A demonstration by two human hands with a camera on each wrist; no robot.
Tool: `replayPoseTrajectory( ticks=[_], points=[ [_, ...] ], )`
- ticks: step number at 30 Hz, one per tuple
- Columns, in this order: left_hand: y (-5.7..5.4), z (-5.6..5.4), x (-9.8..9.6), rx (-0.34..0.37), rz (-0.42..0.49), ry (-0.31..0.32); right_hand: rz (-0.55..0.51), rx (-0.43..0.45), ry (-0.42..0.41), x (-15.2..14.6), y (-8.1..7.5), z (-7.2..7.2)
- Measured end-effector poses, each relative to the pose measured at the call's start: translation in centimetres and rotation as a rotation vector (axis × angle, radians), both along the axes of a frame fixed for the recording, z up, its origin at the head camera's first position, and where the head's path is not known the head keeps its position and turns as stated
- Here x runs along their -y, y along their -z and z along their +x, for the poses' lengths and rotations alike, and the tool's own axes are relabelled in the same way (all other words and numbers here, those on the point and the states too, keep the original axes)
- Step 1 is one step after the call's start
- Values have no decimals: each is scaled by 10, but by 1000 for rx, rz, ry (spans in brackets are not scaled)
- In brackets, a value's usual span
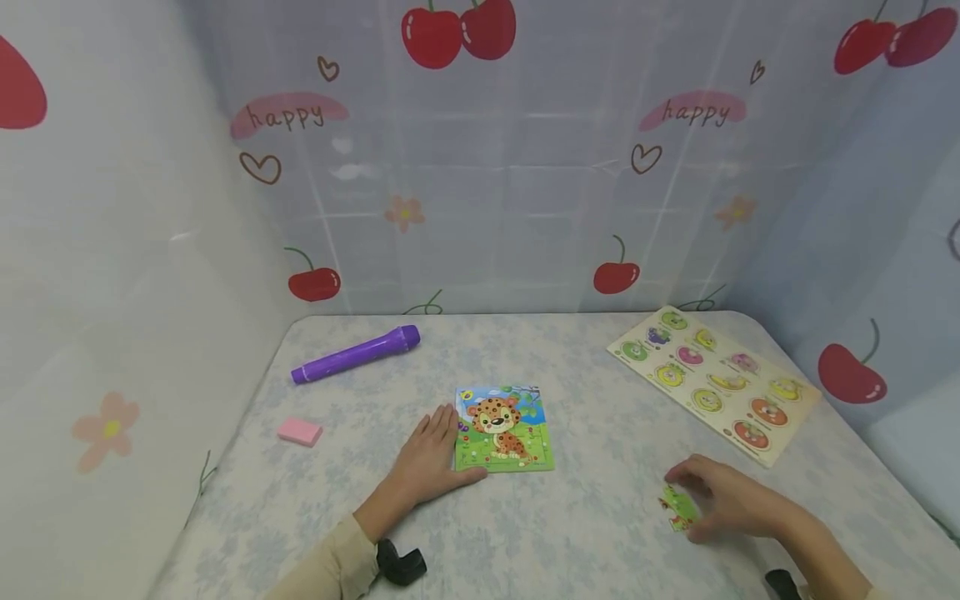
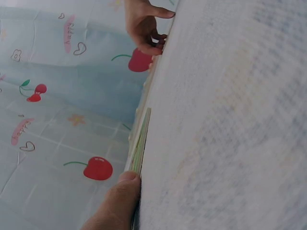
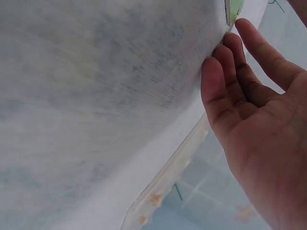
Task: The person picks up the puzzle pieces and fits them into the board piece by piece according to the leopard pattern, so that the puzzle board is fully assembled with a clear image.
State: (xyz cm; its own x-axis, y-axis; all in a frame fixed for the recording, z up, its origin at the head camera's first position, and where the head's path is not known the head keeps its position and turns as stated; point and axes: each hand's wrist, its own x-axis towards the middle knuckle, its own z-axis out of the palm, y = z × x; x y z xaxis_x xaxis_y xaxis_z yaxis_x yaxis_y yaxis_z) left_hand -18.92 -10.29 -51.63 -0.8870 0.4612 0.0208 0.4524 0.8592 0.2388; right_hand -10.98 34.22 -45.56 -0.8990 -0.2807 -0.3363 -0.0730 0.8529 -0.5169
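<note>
A square jigsaw puzzle (image 1: 504, 433) with a spotted leopard cub on green grass lies flat in the middle of the table. My left hand (image 1: 433, 452) rests at its left side with straight fingers, the thumb along the near edge; in the left wrist view the thumb (image 2: 125, 189) touches the puzzle's edge (image 2: 140, 143). To the right, my right hand (image 1: 731, 500) holds a small green jigsaw piece (image 1: 681, 507) by its edges, between thumb and index finger, low over the table. The right wrist view shows only a corner of that piece (image 3: 235, 8) by the index fingertip.
A purple toy microphone (image 1: 356, 356) lies at the back left, with a pink eraser-like block (image 1: 300, 432) nearer me. A wooden board with fruit pictures (image 1: 712, 379) lies at the back right. Cherry-patterned curtains (image 1: 480, 167) stand behind and beside the table.
</note>
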Motion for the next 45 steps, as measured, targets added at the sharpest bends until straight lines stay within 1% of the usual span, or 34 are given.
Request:
replayPoseTrajectory(
  ticks=[3, 7, 14, 16, 21, 28, 35, 43, 45],
  points=[
    [1, -1, -1, -4, 3, -2, -4, 11, 26, -1, 1, 3],
    [1, -1, -1, 2, 5, 1, 2, 20, 35, -2, 2, 4],
    [-1, 0, -1, 2, -1, -4, -77, -7, -31, -6, 3, 3],
    [-1, 0, -1, 6, -3, -6, -85, -4, -25, -6, 3, 3],
    [1, 0, -1, 11, -1, -4, -60, -4, 10, -5, 4, 2],
    [1, -1, 0, 7, 1, -6, -41, -109, 31, -6, 2, 0],
    [-1, 0, 0, 15, 0, -5, 32, -126, 100, 1, -1, -5],
    [0, 0, 0, 0, -8, -3, 76, -162, 123, 13, -3, -10],
    [0, 0, 0, 1, -6, -2, 77, -185, 104, 16, -4, -11]
  ],
)
